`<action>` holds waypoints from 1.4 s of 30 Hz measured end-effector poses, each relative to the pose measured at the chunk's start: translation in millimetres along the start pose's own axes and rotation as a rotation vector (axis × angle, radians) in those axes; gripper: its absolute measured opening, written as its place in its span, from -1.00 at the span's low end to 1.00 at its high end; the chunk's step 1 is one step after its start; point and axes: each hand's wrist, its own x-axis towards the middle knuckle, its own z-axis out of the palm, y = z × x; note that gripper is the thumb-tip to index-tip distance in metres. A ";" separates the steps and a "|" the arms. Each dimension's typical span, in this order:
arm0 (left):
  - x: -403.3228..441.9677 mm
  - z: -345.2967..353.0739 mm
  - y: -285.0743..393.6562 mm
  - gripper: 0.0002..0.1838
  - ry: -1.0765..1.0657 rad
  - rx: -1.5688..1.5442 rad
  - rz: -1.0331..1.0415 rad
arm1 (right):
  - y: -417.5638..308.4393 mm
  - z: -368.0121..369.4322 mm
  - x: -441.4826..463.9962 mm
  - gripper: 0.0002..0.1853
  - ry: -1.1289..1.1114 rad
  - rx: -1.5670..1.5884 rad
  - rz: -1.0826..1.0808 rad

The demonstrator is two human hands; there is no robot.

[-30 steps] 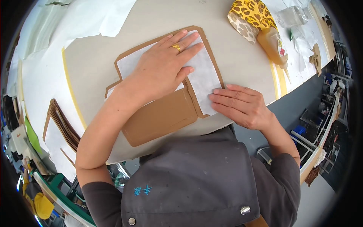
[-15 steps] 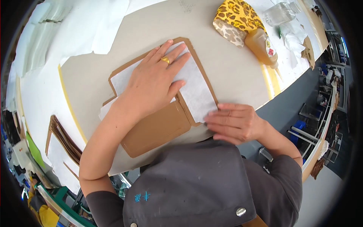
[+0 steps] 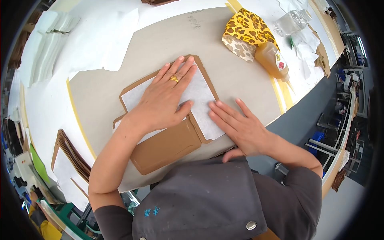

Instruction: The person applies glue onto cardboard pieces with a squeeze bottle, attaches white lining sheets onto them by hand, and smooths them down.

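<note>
Flat on the grey work surface (image 3: 96, 104) lies a brown leather-like piece (image 3: 166, 150) with a stepped outline. White backing sheets (image 3: 206, 96) cover much of it, leaving a brown border and a bare brown panel at the near side. My left hand (image 3: 164, 98), with a gold ring, rests palm down on the white sheet, fingers stretched toward the far corner. Over the sheet's right edge, my right hand (image 3: 244, 126) lies with its fingers extended and thumb apart. Both hands are open. The left palm hides part of the sheet and the step in the piece.
A leopard-print cloth (image 3: 248, 30) and a bottle of amber liquid (image 3: 272, 60) with a nozzle sit at the upper right, near a clear bottle (image 3: 294, 23). White sheets (image 3: 100, 40) lie at the upper left. Brown stacked pieces (image 3: 72, 152) are at the left.
My right hand has moved from the sheet's lower right corner up along its right edge, its fingers now flatter. My left hand stays on the sheet. The whole view has shifted slightly.
</note>
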 end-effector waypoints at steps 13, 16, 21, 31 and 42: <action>-65.9 -23.5 20.1 -0.12 0.046 0.020 -0.236 | 67.2 -17.3 125.3 0.06 0.281 -0.193 -0.084; -81.8 -20.6 27.7 -0.12 0.075 0.052 -0.279 | 58.9 -25.3 131.2 0.05 0.326 -0.255 -0.126; -90.8 -18.1 32.2 -0.13 0.133 0.069 -0.308 | 17.8 -10.5 112.8 -0.01 0.243 0.004 -0.252; -115.7 -26.5 47.6 -0.13 0.089 -0.082 -0.381 | -0.5 -9.6 89.3 -0.13 0.128 0.729 -0.292; -129.2 -32.5 55.8 -0.23 0.145 -0.432 -0.228 | -18.9 -13.9 86.2 -0.23 0.099 0.868 -0.279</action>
